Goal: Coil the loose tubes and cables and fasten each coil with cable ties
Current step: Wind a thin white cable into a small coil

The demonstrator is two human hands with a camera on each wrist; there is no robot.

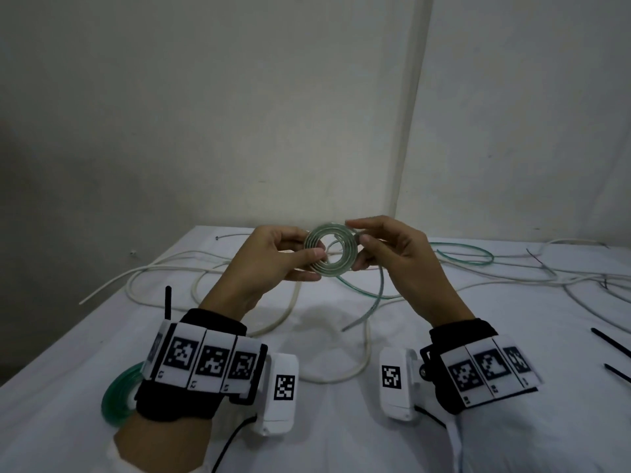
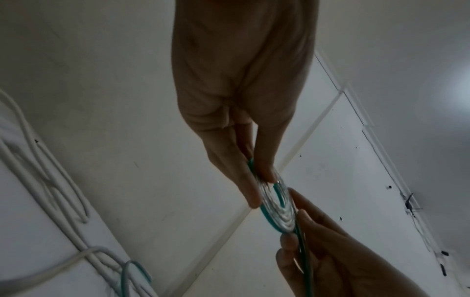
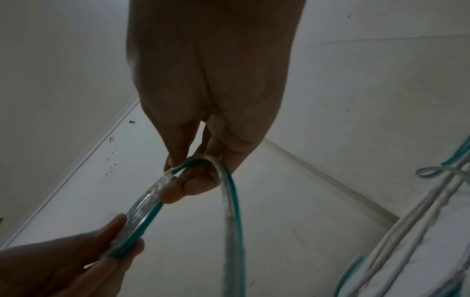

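A flat spiral coil of clear tube with a green stripe [image 1: 330, 250] [image 2: 276, 205] [image 3: 142, 209] is held up above the white table. My left hand [image 1: 307, 256] [image 2: 259, 184] pinches the coil's left side between thumb and fingers. My right hand [image 1: 362, 245] [image 3: 193, 176] pinches its right side, where the tube feeds onto the coil. The uncoiled tail of the tube [image 1: 379, 288] [image 3: 232, 221] hangs down from the right hand onto the table and loops away to the right [image 1: 478, 256].
Loose white cables [image 1: 164, 271] sprawl over the white table [image 1: 341, 421] to the left, middle and right [image 1: 580, 281]. A finished green coil [image 1: 117, 397] lies by my left wrist. Black cable ties [image 1: 611, 343] lie at the right edge. A wall stands close behind.
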